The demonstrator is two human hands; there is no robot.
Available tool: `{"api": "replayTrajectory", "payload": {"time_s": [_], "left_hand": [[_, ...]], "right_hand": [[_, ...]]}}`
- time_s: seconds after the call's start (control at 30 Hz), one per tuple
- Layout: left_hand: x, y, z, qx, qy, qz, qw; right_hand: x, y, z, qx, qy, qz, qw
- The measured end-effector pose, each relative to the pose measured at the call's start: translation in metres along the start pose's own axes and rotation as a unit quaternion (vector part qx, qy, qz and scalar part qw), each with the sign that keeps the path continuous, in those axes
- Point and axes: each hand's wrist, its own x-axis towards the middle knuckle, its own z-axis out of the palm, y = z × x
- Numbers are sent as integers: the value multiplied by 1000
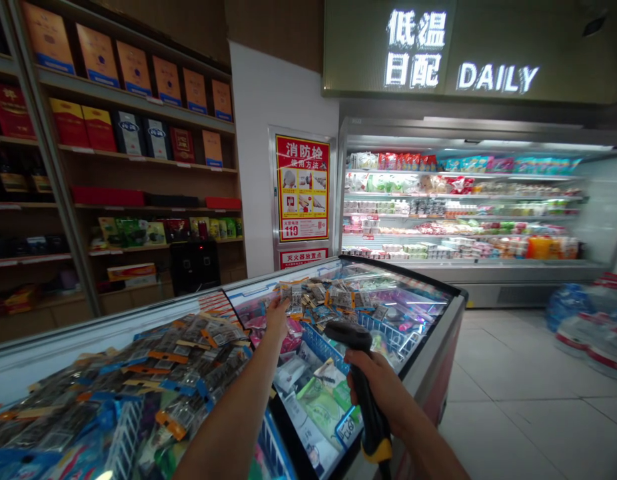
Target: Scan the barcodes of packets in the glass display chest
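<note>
My right hand (381,387) is wrapped round the grip of a black and yellow barcode scanner (366,393), its head pointing left over the freezer. My left hand (276,321) is stretched forward over the freezer, its fingers closed at the edge of a small clear-and-dark packet (291,295). Beyond it lies a pile of similar packets (341,297) with orange and blue ends. Under my arms, a blue wire basket (316,343) and green and white bags (318,403) sit in the chest freezer (451,337).
A larger heap of packets (173,353) fills the freezer's left part. Wall shelves (153,160) with boxed goods stand at the left, and a lit refrigerated display (458,273) at the back. Shrink-wrapped water bottles (596,333) stand on the tiled floor (508,387) at the right.
</note>
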Motion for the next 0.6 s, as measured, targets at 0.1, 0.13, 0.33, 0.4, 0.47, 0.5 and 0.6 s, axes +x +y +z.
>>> {"api": "replayTrajectory", "payload": {"time_s": [0.1, 0.13, 0.33, 0.4, 0.47, 0.5, 0.6], "left_hand": [[-1, 0, 0, -14, -2, -27, 1000], [-1, 0, 0, -14, 1, -28, 1000], [-5, 13, -2, 6, 18, -15, 1000], [-5, 25, -11, 41, 18, 10, 999], [-7, 38, -25, 97, 17, 39, 994], [-8, 44, -34, 133, 21, 49, 990], [-13, 60, -64, 211, 36, 64, 975]], "right_hand": [[0, 1, -1, -26, 0, 7, 1000], [1, 1, -2, -30, -1, 6, 1000], [7, 5, -6, -29, 12, 12, 999], [10, 6, -8, -18, 26, 14, 999], [13, 7, -9, -6, 33, 11, 999], [14, 8, -9, 1, 36, 10, 999], [17, 11, -8, 18, 42, 22, 999]]}}
